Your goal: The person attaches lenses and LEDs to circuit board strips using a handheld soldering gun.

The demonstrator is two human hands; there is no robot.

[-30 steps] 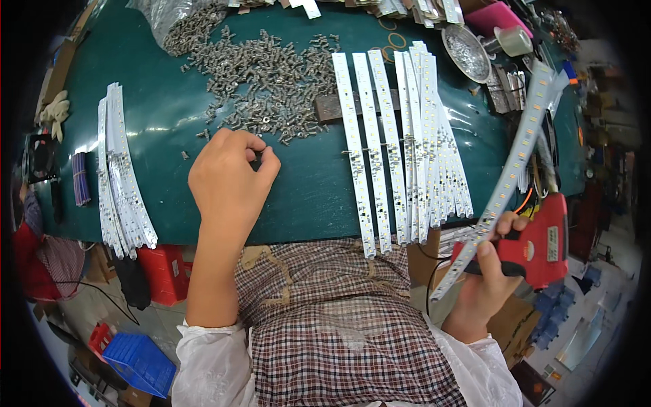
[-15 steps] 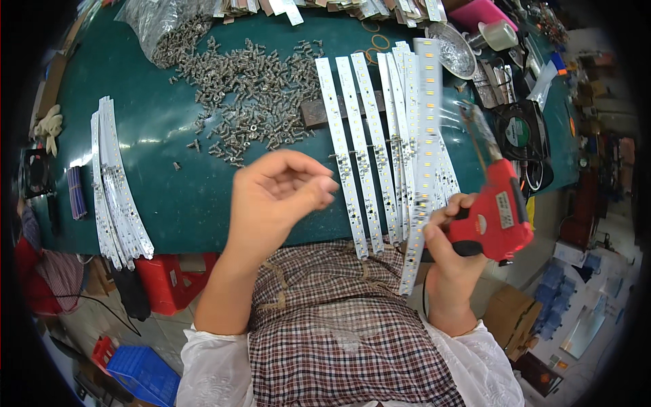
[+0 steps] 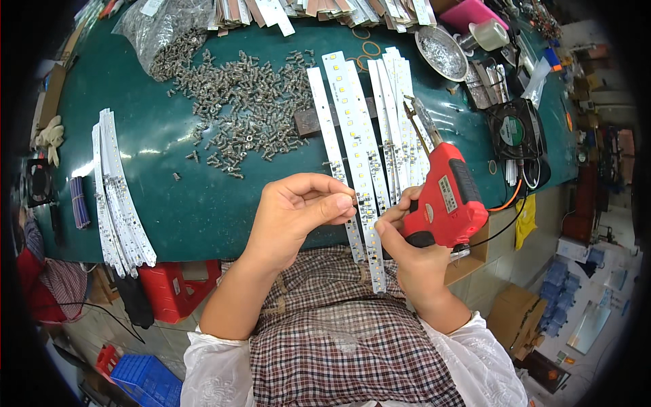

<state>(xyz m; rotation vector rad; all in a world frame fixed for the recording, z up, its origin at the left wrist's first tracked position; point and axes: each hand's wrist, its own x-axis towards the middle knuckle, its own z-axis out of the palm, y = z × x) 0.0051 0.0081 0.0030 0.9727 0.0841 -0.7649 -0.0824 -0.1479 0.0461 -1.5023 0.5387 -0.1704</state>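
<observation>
My right hand (image 3: 422, 261) is wrapped round a red soldering gun (image 3: 447, 203), its metal tip pointing up and away. Between that hand's thumb and fingers is also an LED strip (image 3: 352, 125), a long white circuit board raised above the others. My left hand (image 3: 298, 214) is closed in a pinch at the strip's left edge, near its middle; what the fingertips hold, if anything, is too small to make out. Several more LED strips (image 3: 388, 102) lie side by side beneath and behind, partly hidden, their far ends near a dark metal bar (image 3: 307, 123).
Small metal connectors (image 3: 251, 102) lie heaped beside a clear plastic bag (image 3: 163, 30). Another bundle of LED strips (image 3: 112, 190) lies at the left. A metal dish (image 3: 442, 54), a wire spool (image 3: 489, 34) and a black fan (image 3: 517, 130) stand at the right.
The held strip and soldering gun have moved left, over the lying strips. My left hand has moved right and slightly down, from apart to the held strip's edge.
</observation>
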